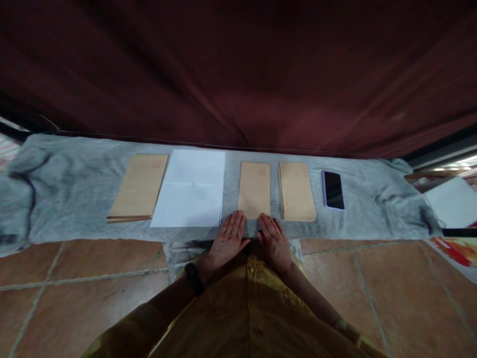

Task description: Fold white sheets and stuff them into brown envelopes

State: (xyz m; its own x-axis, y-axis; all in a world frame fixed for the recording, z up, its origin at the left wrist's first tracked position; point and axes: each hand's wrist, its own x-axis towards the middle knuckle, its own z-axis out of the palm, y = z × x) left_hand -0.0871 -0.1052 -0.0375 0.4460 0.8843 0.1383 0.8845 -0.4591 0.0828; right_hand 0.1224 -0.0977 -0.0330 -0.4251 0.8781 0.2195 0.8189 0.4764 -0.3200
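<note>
A single brown envelope (254,189) with a faint red stamp mark lies flat on the grey cloth in front of me. My left hand (229,236) rests at its near left corner, fingers stretched out flat. At its near right corner lies my right hand (275,239), also flat with the fingers extended. Just to the right is a stack of brown envelopes (297,191). On the left are white paper sheets (189,189) with a crease across the middle, and beyond them a stack of larger brown envelopes (140,186).
A phone (333,190) with a dark screen lies right of the envelopes. The grey cloth (372,199) covers a long narrow surface, wrinkled at both ends. Behind it hangs a dark red curtain (238,74). Tiled floor (104,288) shows below. White paper (452,201) sits at far right.
</note>
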